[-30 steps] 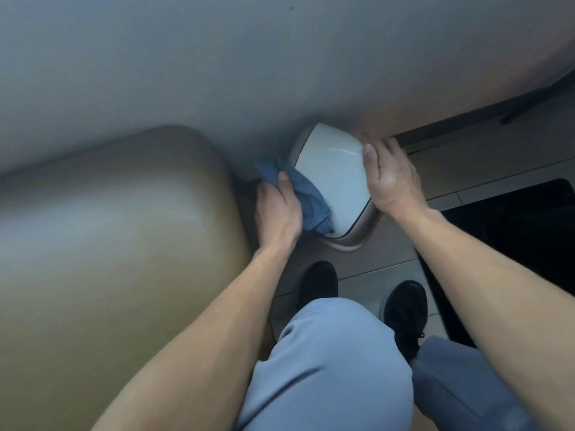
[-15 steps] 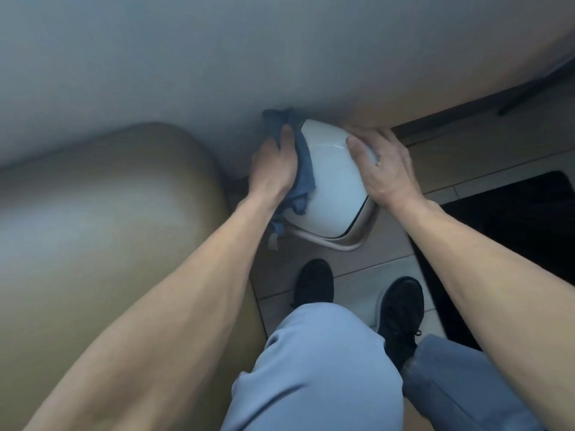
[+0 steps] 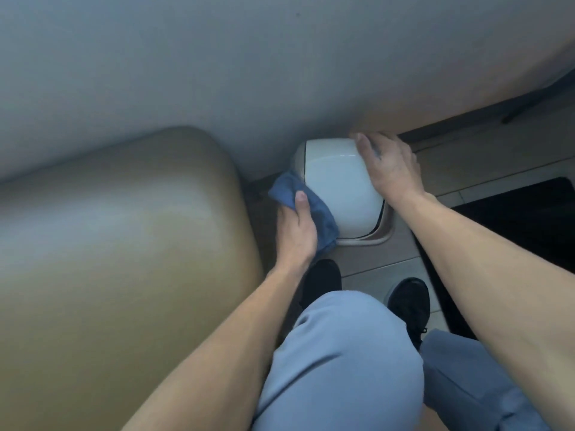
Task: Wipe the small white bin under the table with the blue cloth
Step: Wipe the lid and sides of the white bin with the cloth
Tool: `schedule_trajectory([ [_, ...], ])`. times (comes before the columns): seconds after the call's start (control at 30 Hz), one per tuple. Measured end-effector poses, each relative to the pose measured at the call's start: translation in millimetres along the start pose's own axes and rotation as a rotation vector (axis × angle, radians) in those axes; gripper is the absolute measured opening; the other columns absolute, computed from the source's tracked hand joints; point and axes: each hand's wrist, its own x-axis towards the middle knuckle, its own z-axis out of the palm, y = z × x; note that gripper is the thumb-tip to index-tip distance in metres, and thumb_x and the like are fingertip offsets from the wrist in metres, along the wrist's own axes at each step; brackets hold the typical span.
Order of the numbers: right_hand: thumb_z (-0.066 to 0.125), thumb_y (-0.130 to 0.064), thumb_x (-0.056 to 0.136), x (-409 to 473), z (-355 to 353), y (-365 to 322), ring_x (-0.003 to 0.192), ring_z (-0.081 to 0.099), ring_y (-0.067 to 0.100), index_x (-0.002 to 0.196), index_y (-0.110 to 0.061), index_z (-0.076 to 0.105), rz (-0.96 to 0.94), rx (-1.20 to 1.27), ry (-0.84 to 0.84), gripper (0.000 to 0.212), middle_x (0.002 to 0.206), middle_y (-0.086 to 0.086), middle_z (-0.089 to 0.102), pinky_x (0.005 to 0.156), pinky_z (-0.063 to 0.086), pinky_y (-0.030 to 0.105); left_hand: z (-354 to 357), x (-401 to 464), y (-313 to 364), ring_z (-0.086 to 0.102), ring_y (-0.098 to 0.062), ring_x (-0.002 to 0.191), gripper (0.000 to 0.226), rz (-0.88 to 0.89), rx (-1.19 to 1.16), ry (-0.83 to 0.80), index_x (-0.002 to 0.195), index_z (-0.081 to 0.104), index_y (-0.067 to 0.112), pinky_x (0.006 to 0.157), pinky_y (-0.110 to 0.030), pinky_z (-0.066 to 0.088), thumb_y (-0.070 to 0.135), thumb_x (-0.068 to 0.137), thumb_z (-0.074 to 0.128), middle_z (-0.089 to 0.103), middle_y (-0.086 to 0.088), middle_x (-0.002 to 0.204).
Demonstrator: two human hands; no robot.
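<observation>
The small white bin (image 3: 337, 188) stands on the floor, its far end tucked under the table edge (image 3: 280, 73). My left hand (image 3: 295, 234) grips the blue cloth (image 3: 323, 219) and presses it against the bin's lower left side. My right hand (image 3: 389, 166) lies over the bin's upper right corner and holds it steady, fingers reaching under the table edge. The bin's base is hidden from above by its domed lid.
A tan padded seat (image 3: 124, 259) fills the left side, close to the bin. My black shoes (image 3: 322, 281) and blue trouser knee (image 3: 339, 362) are just below the bin. A dark mat (image 3: 513, 219) lies on the tiled floor at right.
My left hand has dragged the cloth from the bin's top left, near the table edge, down to its lower left side. My right hand stayed on the bin's right side.
</observation>
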Motion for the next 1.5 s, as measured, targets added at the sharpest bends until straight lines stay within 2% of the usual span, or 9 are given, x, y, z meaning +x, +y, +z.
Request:
schedule_trajectory([
  [0.17, 0.032, -0.062, 0.097, -6, 7, 4, 0.120, 0.058, 0.032, 0.125, -0.030, 0.069, 0.016, 0.142, 0.040, 0.057, 0.129, 0.006, 0.065, 0.094, 0.045, 0.040, -1, -7, 6, 0.048, -0.020, 0.137, 0.053, -0.061, -0.037, -0.003, 0.151, 0.039, 0.019, 0.115, -0.035, 0.036, 0.049, 0.109, 0.027, 0.051, -0.004, 0.148],
  [0.37, 0.050, -0.052, 0.102, -9, 6, 12, 0.118, 0.061, 0.027, 0.124, -0.027, 0.072, -0.024, 0.193, 0.080, 0.040, 0.127, 0.007, 0.066, 0.099, 0.046, 0.038, -4, 17, 32, 0.046, -0.009, 0.116, 0.050, -0.034, -0.028, 0.007, 0.146, 0.045, 0.017, 0.097, -0.023, 0.031, 0.047, 0.110, 0.028, 0.053, 0.006, 0.129],
  [0.63, 0.059, -0.046, 0.100, -5, 4, 12, 0.119, 0.060, 0.019, 0.121, -0.030, 0.075, -0.098, 0.201, -0.004, 0.031, 0.124, 0.001, 0.068, 0.095, 0.038, 0.021, -7, 73, 81, 0.058, -0.029, 0.124, 0.039, 0.085, 0.233, -0.055, 0.130, 0.061, 0.015, 0.097, -0.033, 0.044, 0.039, 0.107, 0.040, 0.065, -0.011, 0.133],
  [0.77, 0.054, -0.054, 0.099, -9, 6, 9, 0.115, 0.063, 0.025, 0.119, -0.033, 0.075, -0.079, 0.181, 0.029, 0.035, 0.121, 0.002, 0.068, 0.095, 0.048, 0.033, -7, 65, 70, 0.057, -0.032, 0.123, 0.042, 0.152, 0.271, -0.029, 0.128, 0.060, 0.014, 0.099, -0.036, 0.045, 0.041, 0.106, 0.036, 0.064, -0.011, 0.130],
  [0.97, 0.046, -0.062, 0.097, -6, -1, -8, 0.121, 0.057, 0.035, 0.132, -0.030, 0.064, 0.141, -0.021, 0.173, 0.051, 0.129, 0.006, 0.064, 0.091, 0.044, 0.043, -1, 30, 51, 0.054, -0.025, 0.112, 0.042, 0.093, 0.180, 0.095, 0.130, 0.052, 0.012, 0.089, -0.030, 0.033, 0.043, 0.109, 0.033, 0.058, -0.009, 0.128],
  [1.07, 0.045, -0.065, 0.095, -7, 3, -12, 0.119, 0.059, 0.037, 0.124, -0.026, 0.068, 0.352, 0.079, 0.161, 0.053, 0.128, 0.009, 0.066, 0.089, 0.043, 0.042, 1, 23, 51, 0.055, -0.022, 0.109, 0.043, 0.082, 0.175, 0.080, 0.132, 0.051, 0.013, 0.088, -0.030, 0.034, 0.044, 0.109, 0.031, 0.057, -0.008, 0.128],
  [1.2, 0.046, -0.066, 0.093, -12, 8, -10, 0.100, 0.061, 0.038, 0.085, -0.021, 0.066, 0.347, 0.124, 0.202, 0.050, 0.104, 0.011, 0.070, 0.077, 0.040, 0.040, -7, 31, 52, 0.056, -0.023, 0.105, 0.046, 0.104, 0.310, -0.004, 0.130, 0.056, 0.014, 0.089, -0.032, 0.038, 0.045, 0.108, 0.029, 0.062, -0.008, 0.126],
  [1.3, 0.044, -0.068, 0.092, -12, 15, -10, 0.101, 0.062, 0.041, 0.100, -0.021, 0.073, 0.299, 0.065, 0.206, 0.056, 0.109, 0.010, 0.071, 0.081, 0.047, 0.043, -7, 48, 67, 0.060, -0.037, 0.111, 0.053, 0.100, 0.485, -0.124, 0.118, 0.063, 0.012, 0.095, -0.041, 0.046, 0.048, 0.107, 0.026, 0.067, -0.015, 0.123],
  [1.5, 0.041, -0.068, 0.095, -15, 18, -10, 0.106, 0.063, 0.041, 0.109, -0.028, 0.073, 0.296, 0.021, 0.249, 0.053, 0.116, 0.006, 0.072, 0.077, 0.040, 0.041, 30, 73, 109, 0.055, -0.041, 0.127, 0.060, 0.195, 0.733, -0.308, 0.134, 0.058, 0.014, 0.100, -0.044, 0.041, 0.053, 0.106, 0.023, 0.061, -0.019, 0.138],
])
